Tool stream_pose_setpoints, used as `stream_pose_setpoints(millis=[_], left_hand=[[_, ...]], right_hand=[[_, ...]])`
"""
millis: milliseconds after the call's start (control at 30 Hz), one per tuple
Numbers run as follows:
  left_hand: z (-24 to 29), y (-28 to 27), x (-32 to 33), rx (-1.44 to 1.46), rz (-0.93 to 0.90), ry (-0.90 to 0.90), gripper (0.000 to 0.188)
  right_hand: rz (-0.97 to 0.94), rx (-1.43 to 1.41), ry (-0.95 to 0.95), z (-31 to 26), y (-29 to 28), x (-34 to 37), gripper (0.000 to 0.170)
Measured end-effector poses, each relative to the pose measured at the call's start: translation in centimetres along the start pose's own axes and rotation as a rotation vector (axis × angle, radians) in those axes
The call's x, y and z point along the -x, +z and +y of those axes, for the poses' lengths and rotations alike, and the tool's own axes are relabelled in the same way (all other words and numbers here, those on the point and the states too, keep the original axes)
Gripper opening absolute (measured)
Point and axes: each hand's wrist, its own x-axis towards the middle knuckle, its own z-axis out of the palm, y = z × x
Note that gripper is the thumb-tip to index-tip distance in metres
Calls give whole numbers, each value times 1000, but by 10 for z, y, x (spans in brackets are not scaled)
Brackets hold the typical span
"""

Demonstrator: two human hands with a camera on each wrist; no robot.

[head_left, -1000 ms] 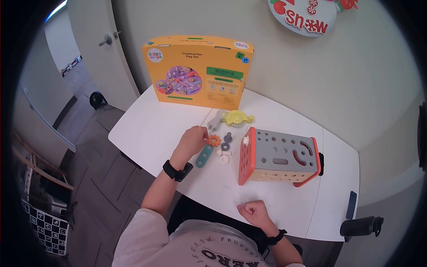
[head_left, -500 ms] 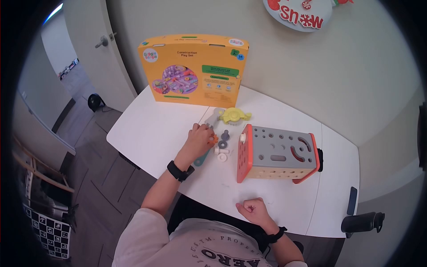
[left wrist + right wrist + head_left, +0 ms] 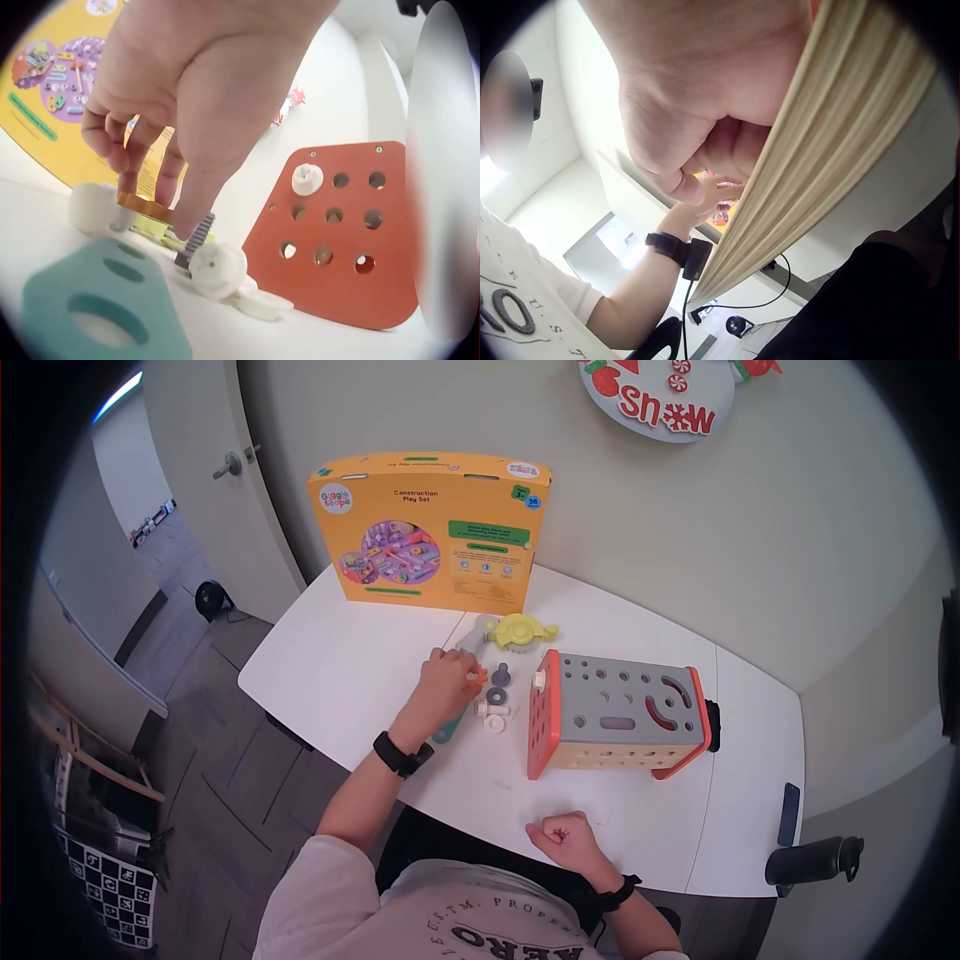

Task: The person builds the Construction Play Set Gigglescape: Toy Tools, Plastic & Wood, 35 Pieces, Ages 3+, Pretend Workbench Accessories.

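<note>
My left hand (image 3: 440,690) pinches an orange toy gear (image 3: 146,208) between thumb and fingers, low over the table. The same gear (image 3: 483,677) peeks out past the fingers in the head view. Beneath the hand lies a teal strip with holes (image 3: 446,732), partly covered. Just right of the gear are a grey bolt (image 3: 502,673), a grey nut (image 3: 497,697), a white bolt (image 3: 493,710) and a white ring (image 3: 494,726). My right hand (image 3: 568,840) rests at the table's front edge, fingers curled in and holding nothing.
A grey-topped toy workbench with red ends (image 3: 610,700) stands right of the small parts. Behind them lie a yellow toy piece (image 3: 521,631) and a grey toy piece (image 3: 484,630). A yellow box (image 3: 400,550) stands at the back. A black bottle (image 3: 815,863) is at the right edge.
My left hand has shifted right, closer over the orange gear, and covers more of it and the teal strip. The right hand stays in place. The head view has tilted slightly.
</note>
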Motion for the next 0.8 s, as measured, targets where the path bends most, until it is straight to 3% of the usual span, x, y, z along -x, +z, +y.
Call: stream_pose_setpoints(millis=[200,300,400,500,567,667,800], left_hand=[[42,-70,1,260,-27,-55,35],[67,-93,16,256,-226,85,35],[91,-103,34,293,-694,156,36],[113,-94,52,347,-874,348,34],[126,-79,57,386,-940,400,31],[134,-59,65,385,-957,431,29],[132,-34,75,373,-905,471,30]], right_hand=[[3,11,2,-2,0,0,55],[-7,6,6,-1,-2,0,54],[-45,-95,44,6,-5,4,46],[-101,-276,78,8,-8,7,36],[-154,-393,47,3,-12,3,31],[-200,-662,162,11,-9,10,26],[-187,-539,274,4,-6,11,22]])
